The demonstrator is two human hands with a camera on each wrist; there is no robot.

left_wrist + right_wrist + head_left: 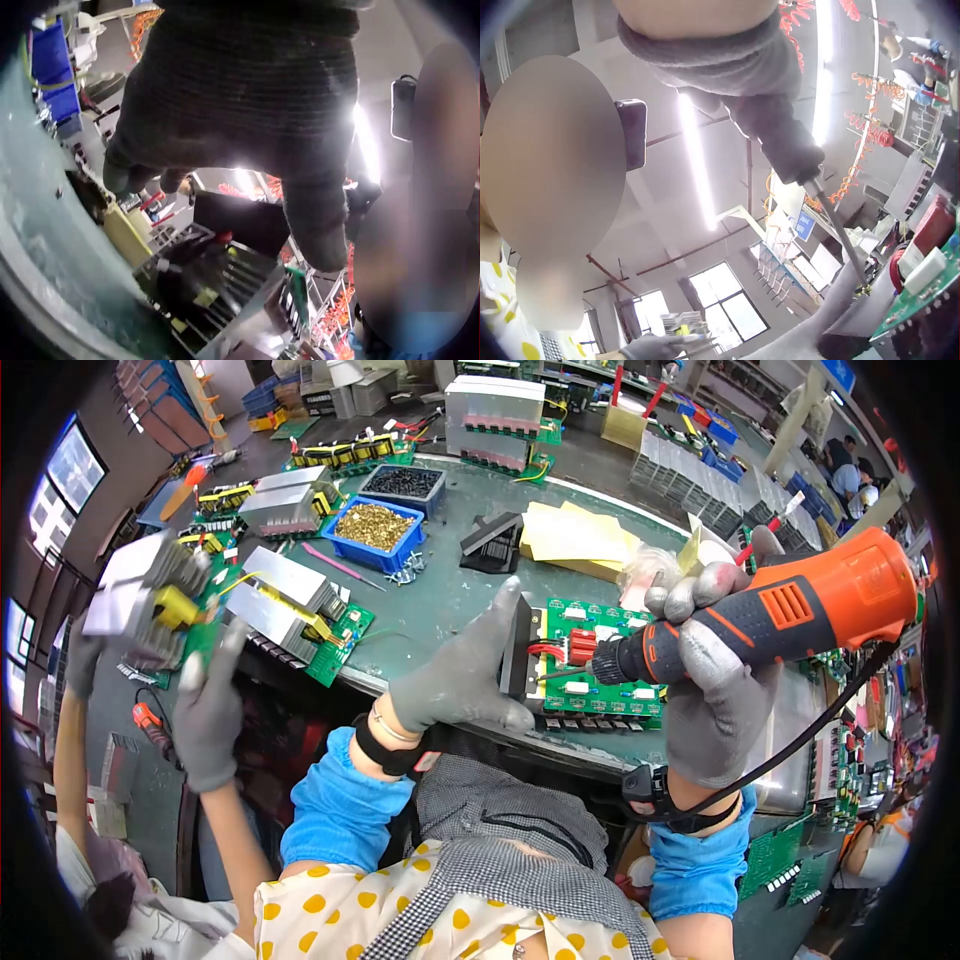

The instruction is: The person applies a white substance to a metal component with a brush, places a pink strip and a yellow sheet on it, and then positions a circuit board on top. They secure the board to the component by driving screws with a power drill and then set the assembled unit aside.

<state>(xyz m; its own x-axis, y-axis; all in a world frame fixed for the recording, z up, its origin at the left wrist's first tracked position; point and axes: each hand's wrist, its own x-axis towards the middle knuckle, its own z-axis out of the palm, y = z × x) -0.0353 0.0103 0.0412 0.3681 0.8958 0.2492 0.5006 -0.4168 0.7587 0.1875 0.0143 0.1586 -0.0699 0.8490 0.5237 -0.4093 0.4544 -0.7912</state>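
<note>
In a grey glove, my right hand (715, 690) grips an orange and black power screwdriver (790, 605), held level with its bit pointing left. The bit (840, 232) reaches a small brass-coloured screw (865, 289) at the edge of a green circuit board (600, 705). My gloved left hand (455, 670) holds the black plate (516, 650) along the board's left side, fingers at the far end and thumb at the near end. Red wire loops and a red component (581, 647) stand on the board by the chuck. The left wrist view shows that black plate (240, 221) between the spread fingers.
A blue tray (385, 559) of brass-coloured screws and a grey-blue tray (437, 498) of black parts stand behind. Yellow paper (575, 532) lies beyond the board. At left, another person's gloved hands (208, 720) handle a heat-sink board (145, 585). The screwdriver's black cord (830, 735) hangs at right.
</note>
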